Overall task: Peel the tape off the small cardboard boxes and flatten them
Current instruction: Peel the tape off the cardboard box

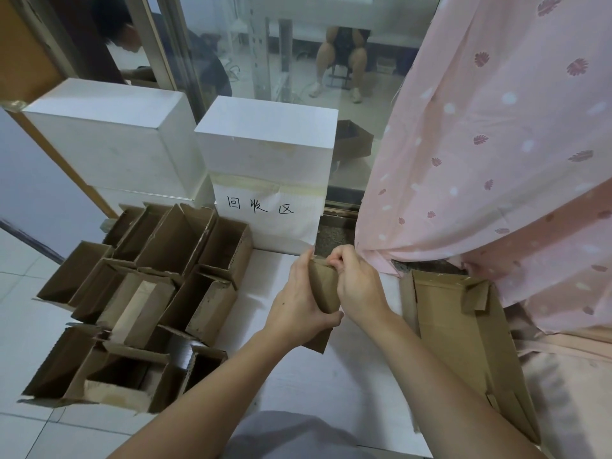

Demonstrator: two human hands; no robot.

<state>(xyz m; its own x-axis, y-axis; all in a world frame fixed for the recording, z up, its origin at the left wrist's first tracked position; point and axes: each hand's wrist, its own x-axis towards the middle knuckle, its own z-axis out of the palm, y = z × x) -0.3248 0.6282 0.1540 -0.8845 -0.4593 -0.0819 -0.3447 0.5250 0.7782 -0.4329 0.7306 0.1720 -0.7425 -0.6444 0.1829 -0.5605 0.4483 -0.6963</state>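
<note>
Two hands hold one small cardboard box (323, 289) above the white desk (298, 376). My left hand (298, 299) wraps its side, thumb under the lower end. My right hand (356, 283) pinches at its top edge; whether tape is caught, I cannot tell. Open boxes (139, 293) crowd the left; flattened cardboard (463, 332) lies right.

Bare forearms, no sleeves in view; grey garment (284, 435) over lap.
</note>
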